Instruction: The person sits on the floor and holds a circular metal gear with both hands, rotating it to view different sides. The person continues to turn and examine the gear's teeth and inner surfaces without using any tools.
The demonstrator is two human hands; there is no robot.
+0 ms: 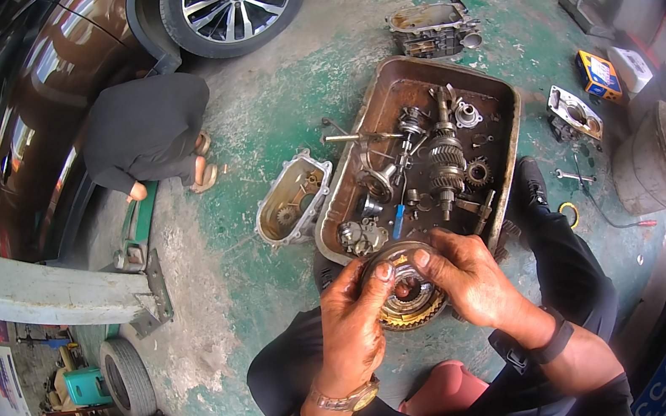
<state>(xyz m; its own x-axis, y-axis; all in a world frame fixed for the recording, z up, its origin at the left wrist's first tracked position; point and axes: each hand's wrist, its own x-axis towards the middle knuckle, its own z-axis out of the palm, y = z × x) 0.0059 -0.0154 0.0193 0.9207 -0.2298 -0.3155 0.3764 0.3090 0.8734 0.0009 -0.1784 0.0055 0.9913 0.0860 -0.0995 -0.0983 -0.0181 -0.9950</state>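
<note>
Left hand (353, 306): clamped on the gear ring (415, 309) at its left side, thumb on the upper face.
Right hand (472, 275): clamped on the ring's upper right, thumb pressing the face.
Gear ring: between both hands, golden toothed lower edge clear of the thumbs.
Brown tray (416, 81): just beyond the hands, holding a geared shaft (446, 160).
Metal housing (269, 217): left of the tray.
</note>
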